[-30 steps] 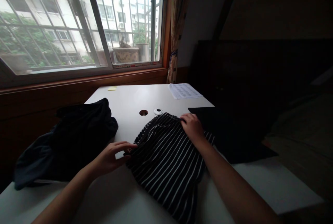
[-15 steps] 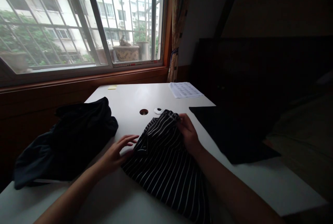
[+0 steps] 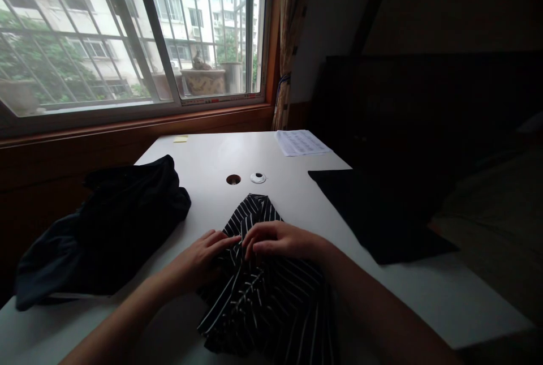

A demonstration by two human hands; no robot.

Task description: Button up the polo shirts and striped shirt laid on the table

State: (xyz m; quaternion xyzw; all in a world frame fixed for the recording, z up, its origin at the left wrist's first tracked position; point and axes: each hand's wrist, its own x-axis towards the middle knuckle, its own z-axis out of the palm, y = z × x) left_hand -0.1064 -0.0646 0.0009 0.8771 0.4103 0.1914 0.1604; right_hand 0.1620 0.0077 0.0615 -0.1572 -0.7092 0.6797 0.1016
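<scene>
A black garment with thin white stripes [image 3: 292, 291] lies bunched and creased on the white table; its exact kind does not show. My left hand [image 3: 207, 252] is at its left side, index finger extended over the cloth and the thumb hidden, with the fingers closed on the fabric. From the right, my right hand [image 3: 278, 240] reaches across the garment, its fingers bent down and pinching the cloth close to my left fingertips. Part of the fabric stands up in a peak beyond both hands.
Dark clothes [image 3: 114, 229] are heaped on the table's left side. A flat black cloth [image 3: 373, 212] lies over the right edge. Farther back are papers [image 3: 301, 143], a yellow note [image 3: 180, 138], a round hole [image 3: 233, 179] and a white round cover [image 3: 258, 178]. A barred window is behind.
My right hand has moved left and down from the garment's far corner, toward my left hand. The cloth has shifted and bunched, and my left fingers now rest on it.
</scene>
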